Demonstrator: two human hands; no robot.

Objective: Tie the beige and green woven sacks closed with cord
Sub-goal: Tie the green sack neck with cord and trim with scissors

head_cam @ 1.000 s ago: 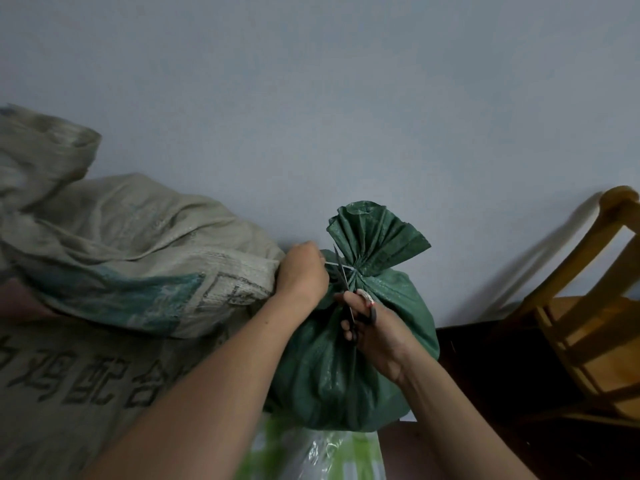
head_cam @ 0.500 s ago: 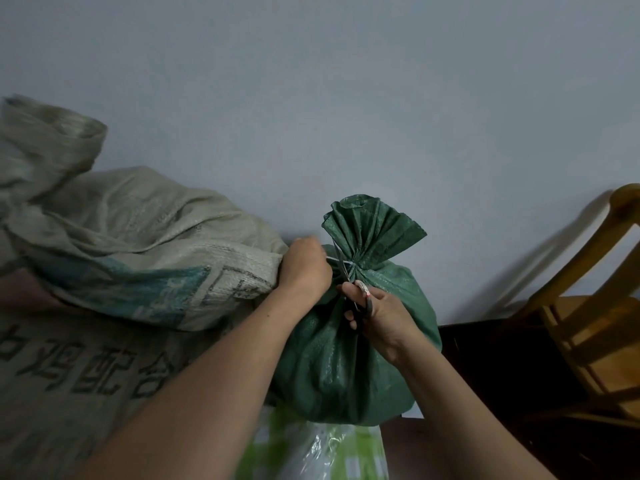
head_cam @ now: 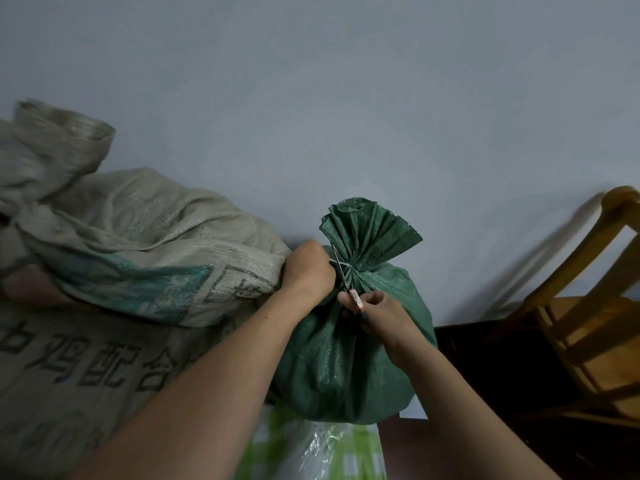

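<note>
The green woven sack (head_cam: 346,358) stands in the middle, its neck gathered and bound by a thin pale cord (head_cam: 341,264), with the mouth fanned out above. My left hand (head_cam: 308,271) is a fist at the left of the neck and grips the cord's end. My right hand (head_cam: 384,317) holds a pair of scissors (head_cam: 346,285) just below the knot, blades pointing up at the cord. The beige woven sack (head_cam: 138,237) lies slumped at the left with its top loose.
A second beige sack with dark printed characters (head_cam: 69,358) lies under the first one. A green and white plastic bag (head_cam: 311,452) is below the green sack. At the right stands a wooden chair (head_cam: 588,323). A plain wall (head_cam: 346,116) is behind.
My right hand's fingers have drawn together on the scissors handles and the hand has risen slightly towards the knot. My left hand stays at the neck.
</note>
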